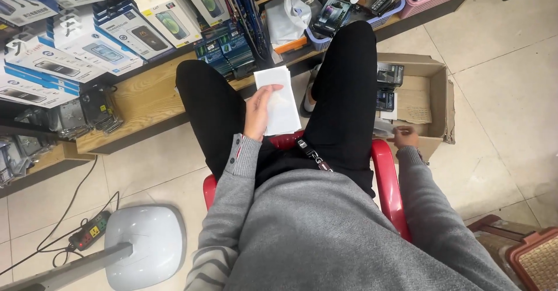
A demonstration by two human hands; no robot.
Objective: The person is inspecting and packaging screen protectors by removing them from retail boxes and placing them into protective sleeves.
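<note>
I sit on a red plastic chair (pixel 386 177), in black trousers and a grey sweater. My left hand (pixel 260 109) holds a stack of flat white packets (pixel 278 96) between my knees. My right hand (pixel 406 136) reaches down to the right into an open cardboard box (pixel 437 96) on the floor, its fingers closed on a small pale packet (pixel 383 129) at the box's near edge. Dark packaged items (pixel 389 75) lie inside the box.
A low wooden shelf (pixel 145 102) ahead carries boxed phone accessories (pixel 133 29) and hanging packets. A lamp's white base (pixel 145 238) and a power strip (pixel 90 231) with cables sit on the tiled floor at left. A brown stool (pixel 532 256) stands at lower right.
</note>
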